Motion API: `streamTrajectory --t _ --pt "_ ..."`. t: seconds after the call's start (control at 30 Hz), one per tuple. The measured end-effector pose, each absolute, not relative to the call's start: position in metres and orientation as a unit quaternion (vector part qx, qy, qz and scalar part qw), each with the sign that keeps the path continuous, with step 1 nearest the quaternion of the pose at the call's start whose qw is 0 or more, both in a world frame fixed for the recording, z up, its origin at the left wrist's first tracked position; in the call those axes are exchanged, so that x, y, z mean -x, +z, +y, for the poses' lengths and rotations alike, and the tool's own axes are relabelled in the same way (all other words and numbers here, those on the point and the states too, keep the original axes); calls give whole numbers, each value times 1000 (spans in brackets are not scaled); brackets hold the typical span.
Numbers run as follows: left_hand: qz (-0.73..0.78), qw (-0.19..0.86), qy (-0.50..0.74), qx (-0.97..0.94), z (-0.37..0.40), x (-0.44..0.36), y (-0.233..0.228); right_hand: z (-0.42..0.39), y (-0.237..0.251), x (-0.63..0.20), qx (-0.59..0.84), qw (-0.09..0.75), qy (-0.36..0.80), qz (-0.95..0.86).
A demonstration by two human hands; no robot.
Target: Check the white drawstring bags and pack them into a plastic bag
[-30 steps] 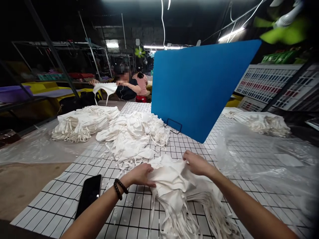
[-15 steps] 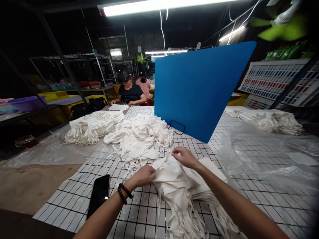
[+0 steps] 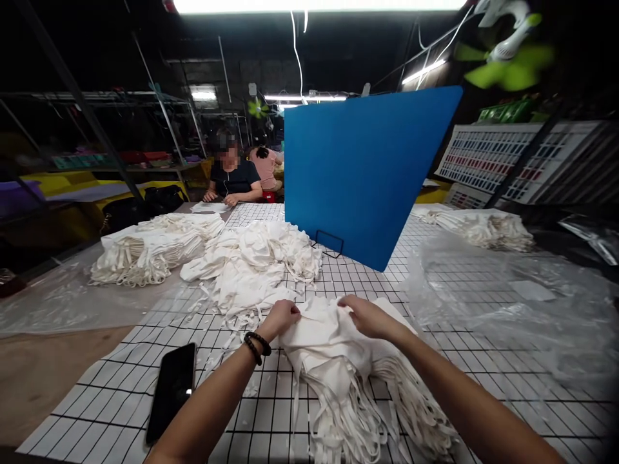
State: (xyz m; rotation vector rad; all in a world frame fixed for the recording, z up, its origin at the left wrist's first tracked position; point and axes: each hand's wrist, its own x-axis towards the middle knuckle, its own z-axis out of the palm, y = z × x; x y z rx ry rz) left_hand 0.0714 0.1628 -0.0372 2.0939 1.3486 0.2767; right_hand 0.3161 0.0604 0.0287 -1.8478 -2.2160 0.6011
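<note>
1. The tabletop [image 3: 338,277] in front of you wears a white cloth ruled with black squares; its left edge shows bare brown wood.
2. A blue board [image 3: 360,174] stands upright on a wire stand past the middle of the tabletop, toward the far edge.
3. Clear plastic sheet [image 3: 507,303] lies crumpled along the right side of the tabletop, and more of it covers the left edge.
4. A loose heap of white cloth pieces [image 3: 256,264] sits at the middle of the tabletop, just left of the board.
5. A tidier stack of white pieces [image 3: 149,248] lies toward the far left corner, and another pile [image 3: 478,227] toward the far right corner.
6. At the far edge another person [image 3: 232,177] sits with both hands on a flat white piece.
7. The white bundle [image 3: 333,361] you are working lies at the near edge, in the middle, its straps trailing toward you.
8. Your right hand [image 3: 365,316] rests on top of the bundle, fingers curled and pinching the fabric.
9. Your left hand [image 3: 283,318], beaded bracelet at the wrist, is closed on the bundle's left edge.
10. A black phone [image 3: 171,390] lies flat near the near left corner, well apart from the bundle.
</note>
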Motion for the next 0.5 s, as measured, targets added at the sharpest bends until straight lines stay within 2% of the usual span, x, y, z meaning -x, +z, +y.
streamTrajectory --t 0.2,0.33,0.5 --pt "556 281 160 -766 167 -48 -25 127 2 -299 571 -17 215 -792" --pt "603 251 202 -730 173 -21 -19 129 14 -321 568 -26 175 -804" --pt "602 295 209 -712 185 -1 -21 104 28 -357 573 -22 147 -806"
